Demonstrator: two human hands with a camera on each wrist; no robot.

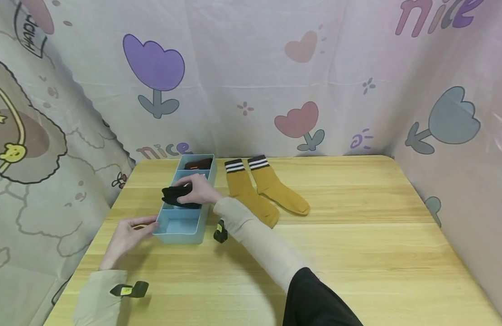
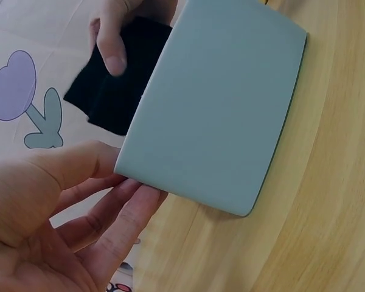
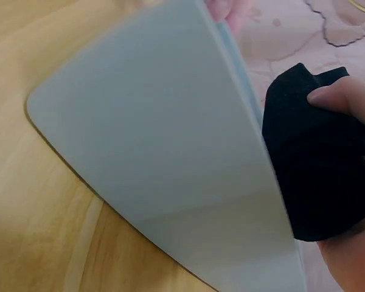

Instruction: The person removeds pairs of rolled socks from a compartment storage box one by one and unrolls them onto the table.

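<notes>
My right hand [image 1: 199, 189] grips a folded pair of black socks [image 1: 178, 195] over a middle part of a light blue divided box [image 1: 204, 222]. In the right wrist view the thumb lies on top of the black socks [image 3: 319, 158], beside the box's outer wall [image 3: 152, 134]. At the near left corner of the box, my left hand [image 1: 128, 235] pinches the rim. The left wrist view shows the left thumb and fingers [image 2: 125, 234] at that corner. The near compartment holds nothing. A dark folded bundle [image 1: 198, 164] with an orange mark lies in the far compartment.
Two mustard socks with dark, white-striped cuffs, a left one [image 1: 251, 194] and a right one [image 1: 279, 188], lie flat to the right of the box. The wooden table [image 1: 356, 235] meets a printed cloth backdrop [image 1: 234, 54] at its back edge.
</notes>
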